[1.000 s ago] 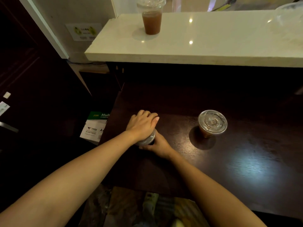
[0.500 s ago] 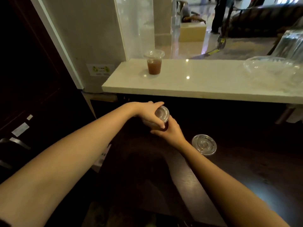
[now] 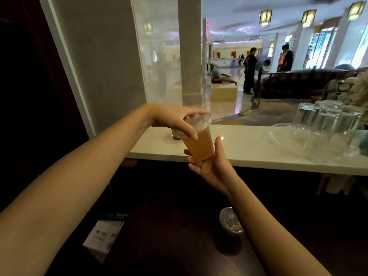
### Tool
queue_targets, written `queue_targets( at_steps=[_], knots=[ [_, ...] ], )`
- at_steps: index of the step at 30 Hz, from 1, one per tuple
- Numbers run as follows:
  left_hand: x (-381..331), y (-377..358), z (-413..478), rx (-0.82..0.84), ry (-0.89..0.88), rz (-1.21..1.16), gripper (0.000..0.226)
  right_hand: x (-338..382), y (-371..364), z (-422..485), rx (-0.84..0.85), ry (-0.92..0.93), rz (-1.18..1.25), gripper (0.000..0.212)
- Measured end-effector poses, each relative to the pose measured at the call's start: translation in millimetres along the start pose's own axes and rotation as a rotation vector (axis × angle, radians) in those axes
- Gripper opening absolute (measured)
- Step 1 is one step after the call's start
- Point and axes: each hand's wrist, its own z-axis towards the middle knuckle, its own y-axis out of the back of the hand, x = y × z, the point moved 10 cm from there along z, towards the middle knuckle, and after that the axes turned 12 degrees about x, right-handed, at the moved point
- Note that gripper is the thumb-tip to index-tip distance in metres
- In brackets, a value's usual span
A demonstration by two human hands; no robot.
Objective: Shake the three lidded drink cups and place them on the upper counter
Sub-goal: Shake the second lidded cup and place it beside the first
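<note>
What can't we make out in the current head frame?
Head view:
- Upper-counter cup: mostly behind left hand and held cup.
- Held cup's lid seal: partly under left fingers.
- Lower cup: partly behind right forearm, body in shadow.
- Paper pack label: blurred, cut by dark tabletop.

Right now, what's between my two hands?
Head view: a tilted lidded cup of amber drink, left hand on its lid, right hand cupping its base.
</note>
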Motion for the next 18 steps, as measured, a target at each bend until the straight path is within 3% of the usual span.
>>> queue_targets(
  at_steps=[4,7,9,15,18],
  knots=[
    [1,-6,-9,-0.035,-0.211,-0.231,0.083,21,6,-3,-0.144,0.084,0.041,0.06],
    [18,-8,-10,-0.009,-0.322,-0.539,0.089,40,7,-5,-0.192,0.102,-0.159,0.044],
    [33,-12,-6,0.021,-0.313,-0.709,0.089,56,3,-4,-0.213,0.125,-0.364,0.036],
    [65,-13,1,0.023,-0.229,-0.875,0.115,92,-19,9,-0.226,0.199,-0.833,0.048],
    [71,-9,0,-0.026,-0.214,-0.905,0.103,94,-31,21,-0.197,0.175,-1.005,0.05]
  ],
)
